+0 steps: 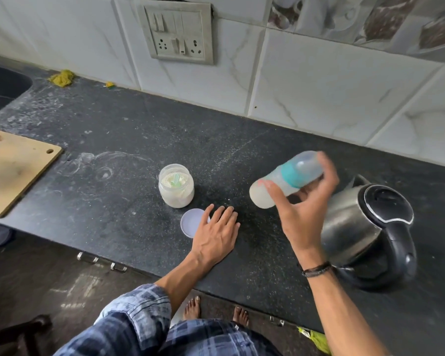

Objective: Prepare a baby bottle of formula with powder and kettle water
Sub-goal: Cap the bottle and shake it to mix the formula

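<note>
1. While the right hand (301, 217) curls its fingers and thumb round the baby bottle (289, 174), the bottle hangs tilted almost onto its side above the counter (139, 140). It is blurred, with its capped top toward the wall and pale milky liquid in its base end.
2. The left hand (217, 232) lies flat on the counter, fingers straight and slightly spread, gripping nothing. Its thumb side overlaps a round pale lid (192, 220).
3. Just beyond the lid stands the open powder jar (176, 194), with a green scoop (176, 179) lying in the white powder.
4. A steel kettle (344, 217) with a black lid and handle stands right of the raised hand.
5. Far left, a wooden cutting board (13, 170) lies near a dark sink (3, 86).
</note>
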